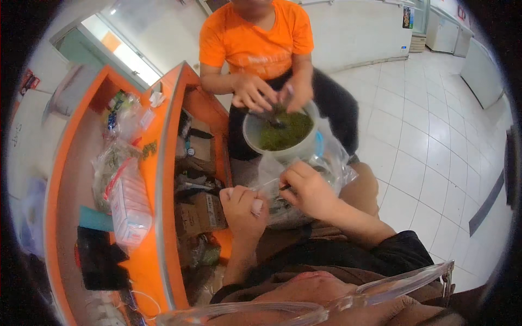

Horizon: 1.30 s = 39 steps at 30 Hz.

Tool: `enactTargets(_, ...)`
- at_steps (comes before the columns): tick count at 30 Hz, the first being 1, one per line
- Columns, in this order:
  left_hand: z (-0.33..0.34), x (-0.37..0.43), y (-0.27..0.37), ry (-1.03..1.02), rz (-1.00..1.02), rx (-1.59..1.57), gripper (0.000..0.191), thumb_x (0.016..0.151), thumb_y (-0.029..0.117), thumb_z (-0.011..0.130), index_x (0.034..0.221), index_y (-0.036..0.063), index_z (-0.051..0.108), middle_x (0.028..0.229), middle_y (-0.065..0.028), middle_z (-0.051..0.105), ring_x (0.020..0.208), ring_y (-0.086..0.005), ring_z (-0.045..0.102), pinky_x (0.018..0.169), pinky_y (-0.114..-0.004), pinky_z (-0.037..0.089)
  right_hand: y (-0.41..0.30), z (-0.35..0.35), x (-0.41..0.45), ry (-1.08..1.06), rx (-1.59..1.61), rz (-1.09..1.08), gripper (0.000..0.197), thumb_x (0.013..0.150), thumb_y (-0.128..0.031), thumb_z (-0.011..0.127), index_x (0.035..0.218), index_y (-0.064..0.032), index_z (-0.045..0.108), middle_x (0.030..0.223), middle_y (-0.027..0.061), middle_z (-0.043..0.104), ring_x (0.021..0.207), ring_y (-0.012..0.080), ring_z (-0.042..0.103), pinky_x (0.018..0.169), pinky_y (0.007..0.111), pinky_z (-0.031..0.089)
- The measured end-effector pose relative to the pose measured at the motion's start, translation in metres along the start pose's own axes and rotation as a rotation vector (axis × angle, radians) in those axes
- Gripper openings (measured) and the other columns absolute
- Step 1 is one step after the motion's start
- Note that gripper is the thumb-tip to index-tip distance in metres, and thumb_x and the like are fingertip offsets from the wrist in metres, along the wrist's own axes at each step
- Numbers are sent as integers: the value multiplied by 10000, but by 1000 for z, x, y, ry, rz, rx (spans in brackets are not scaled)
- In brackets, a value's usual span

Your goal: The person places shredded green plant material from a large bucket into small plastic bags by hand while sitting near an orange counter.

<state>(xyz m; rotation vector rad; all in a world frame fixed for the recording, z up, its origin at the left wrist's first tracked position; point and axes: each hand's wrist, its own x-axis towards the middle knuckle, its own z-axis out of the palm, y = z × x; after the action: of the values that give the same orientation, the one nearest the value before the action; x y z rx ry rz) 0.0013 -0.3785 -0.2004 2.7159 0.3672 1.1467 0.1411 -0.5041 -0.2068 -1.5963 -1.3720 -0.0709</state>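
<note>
My right hand (312, 191) pinches a small dark object (285, 187) between thumb and fingers; what it is cannot be made out. Facing it, my left hand (244, 210) is curled, thumb pressed to the fingers, and its grip hides whatever may be inside. Thin clear plastic shows between the two hands. Under and beyond them, over my lap, spreads a clear plastic bag (334, 173). Just past the bag stands a round translucent plastic tub (251, 136) holding a finely chopped green mass (287, 132).
A person in an orange shirt (261, 45) sits opposite, both hands over the tub. At left, an orange shelf unit (173, 122) carries a plastic-wrapped pack (129, 208), plastic bags (126, 118) and a black item (100, 258). White chest freezers (359, 32) line the tiled floor (412, 155).
</note>
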Motion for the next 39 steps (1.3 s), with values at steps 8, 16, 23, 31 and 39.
enactTargets(8, 0, 9, -2, -169, 122, -228, 196, 688, 28, 684, 861, 42, 594, 906, -109, 582, 869, -317, 521, 753, -404, 410, 6, -3, 5, -96, -85, -219, 402, 665, -34, 712, 1059, -35, 636, 1136, 157, 505, 1042, 343, 501, 873, 405, 444)
enactTargets(16, 13, 24, -22, -100, 207, -106, 576, 700, 88, 768, 1227, 61, 537, 1154, -131, 575, 980, -314, 545, 832, -416, 426, 13, 4, 37, -120, 110, -92, 264, 715, -41, 710, 965, -20, 628, 1099, 170, 472, 1061, 352, 486, 909, 413, 428)
enactTargets(23, 8, 24, -74, 209, -81, -338, 600, 714, 192, 838, 1225, 54, 555, 1156, -104, 560, 1021, -233, 550, 815, -341, 422, 107, 0, 127, 24, -247, -263, 234, 947, -232, 534, 946, -5, 592, 1036, 172, 501, 991, 323, 519, 862, 382, 434)
enactTargets(31, 22, 17, -114, 228, -172, -475, 613, 714, 164, 851, 1234, 60, 544, 1185, -90, 536, 1074, -224, 531, 918, -359, 421, 277, 44, 116, -866, -349, -145, 207, 872, -232, 600, 860, -39, 673, 740, 180, 638, 774, 388, 623, 738, 464, 483)
enactTargets(39, 36, 40, -126, 83, -228, -542, 605, 714, 144, 846, 1224, 36, 538, 1190, -94, 554, 1068, -209, 548, 901, -339, 440, 269, 41, 122, -865, 17, 261, 240, 897, -232, 627, 847, -3, 677, 715, 135, 674, 660, 223, 674, 616, 360, 543)
